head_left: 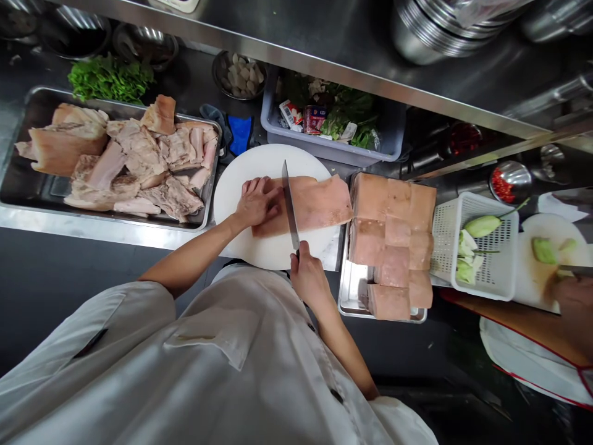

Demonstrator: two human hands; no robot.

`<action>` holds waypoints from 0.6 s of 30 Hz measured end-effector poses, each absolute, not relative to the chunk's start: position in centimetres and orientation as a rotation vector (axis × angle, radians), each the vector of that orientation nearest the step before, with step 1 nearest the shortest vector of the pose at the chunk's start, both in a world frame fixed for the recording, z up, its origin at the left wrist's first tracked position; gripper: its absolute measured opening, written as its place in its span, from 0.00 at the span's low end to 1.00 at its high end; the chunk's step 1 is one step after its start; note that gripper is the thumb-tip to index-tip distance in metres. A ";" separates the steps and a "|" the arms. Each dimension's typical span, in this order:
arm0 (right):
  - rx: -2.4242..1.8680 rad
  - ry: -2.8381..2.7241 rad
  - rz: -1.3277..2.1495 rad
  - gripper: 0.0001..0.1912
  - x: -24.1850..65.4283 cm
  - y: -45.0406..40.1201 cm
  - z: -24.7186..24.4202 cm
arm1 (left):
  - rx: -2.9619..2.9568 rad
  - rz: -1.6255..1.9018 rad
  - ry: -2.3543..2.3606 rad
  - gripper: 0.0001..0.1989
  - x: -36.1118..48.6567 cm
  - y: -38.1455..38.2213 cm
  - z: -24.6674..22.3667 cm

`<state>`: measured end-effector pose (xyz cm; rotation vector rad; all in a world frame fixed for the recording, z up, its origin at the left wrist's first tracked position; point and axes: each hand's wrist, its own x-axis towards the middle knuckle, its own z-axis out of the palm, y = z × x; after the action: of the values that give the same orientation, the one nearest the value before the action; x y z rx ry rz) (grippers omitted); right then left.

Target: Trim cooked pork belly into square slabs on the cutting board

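A broad slab of pork with its skin up (319,201) lies on a round white cutting board (236,167). My left hand (259,201) rests flat on the slab's left part, fingers stretched toward the blade. In my right hand (308,275) is the handle of a kitchen knife (290,207), its long blade pointing away from me across the slab. Whether the edge has entered the meat I cannot tell. To the right, stacked square pork blocks (398,225) fill most of a metal tray (354,296); the slab's right end reaches close to them.
On the left stands a steel tray (210,213) of pork pieces, with leafy greens (111,79) behind. A grey-blue bin (315,145) holds scraps beneath an overhead steel shelf (296,59). A white basket (495,281) and a co-worker's hand (574,303) are at right.
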<state>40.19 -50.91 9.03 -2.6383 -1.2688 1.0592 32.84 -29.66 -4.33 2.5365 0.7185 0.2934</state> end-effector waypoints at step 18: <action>-2.532 -1.302 0.922 0.15 42.1 -46.8 8.3 | 2.563 0.196 0.774 0.30 33.1 -30.1 -3.6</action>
<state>42.14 -46.83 8.34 -2.5317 -1.3024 0.9222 33.08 -30.11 -3.63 2.5625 0.7743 0.1956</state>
